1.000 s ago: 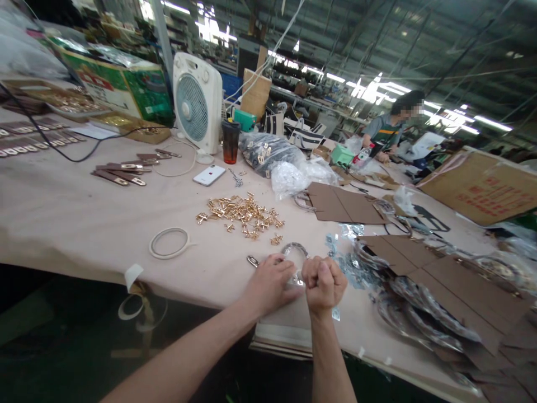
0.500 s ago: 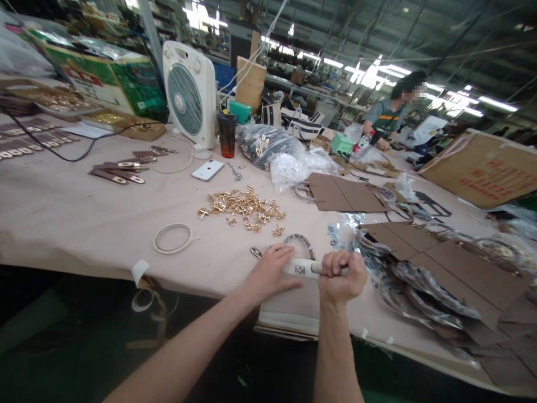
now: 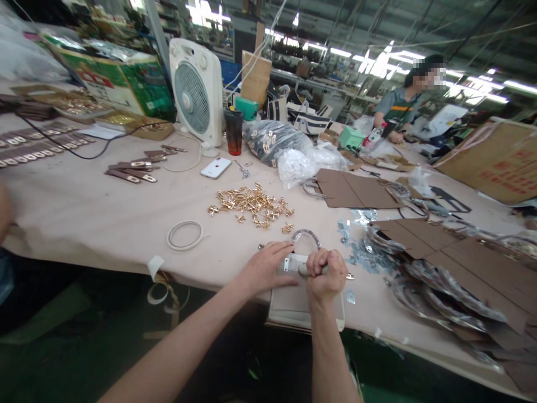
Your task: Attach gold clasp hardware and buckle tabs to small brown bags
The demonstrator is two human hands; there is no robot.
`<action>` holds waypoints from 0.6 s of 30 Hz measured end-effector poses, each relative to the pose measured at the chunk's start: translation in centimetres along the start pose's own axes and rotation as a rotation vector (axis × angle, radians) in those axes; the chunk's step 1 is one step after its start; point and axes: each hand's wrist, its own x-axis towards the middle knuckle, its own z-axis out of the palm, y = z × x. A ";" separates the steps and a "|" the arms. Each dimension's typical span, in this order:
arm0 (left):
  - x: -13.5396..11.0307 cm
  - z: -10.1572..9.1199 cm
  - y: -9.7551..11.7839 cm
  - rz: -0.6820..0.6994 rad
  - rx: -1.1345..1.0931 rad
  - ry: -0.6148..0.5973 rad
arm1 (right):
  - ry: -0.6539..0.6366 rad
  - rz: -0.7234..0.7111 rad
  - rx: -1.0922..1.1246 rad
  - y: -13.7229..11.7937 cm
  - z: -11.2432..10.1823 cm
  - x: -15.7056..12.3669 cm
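Tabletop (image 3: 235, 246), gold fittings (image 3: 253, 202) beyond bag (image 3: 290, 307)

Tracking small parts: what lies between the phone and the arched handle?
In the head view, a pile of gold-coloured metal pieces lies between the phone and the arched handle.

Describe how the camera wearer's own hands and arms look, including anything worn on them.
The left hand and right hand are ungloved, with no watch or bracelet visible at either wrist. No sleeve shows on the left forearm or right forearm. Fine skin markings are too small to tell.
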 end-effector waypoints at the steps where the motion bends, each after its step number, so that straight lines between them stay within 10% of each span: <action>1: -0.2 -0.2 -0.1 -0.010 0.012 0.014 | 0.008 -0.012 0.006 0.0 0.0 -0.1; 18: 0.0 -0.8 0.1 -0.096 0.073 -0.041 | -0.111 -0.158 -0.150 2.2 2.0 -3.6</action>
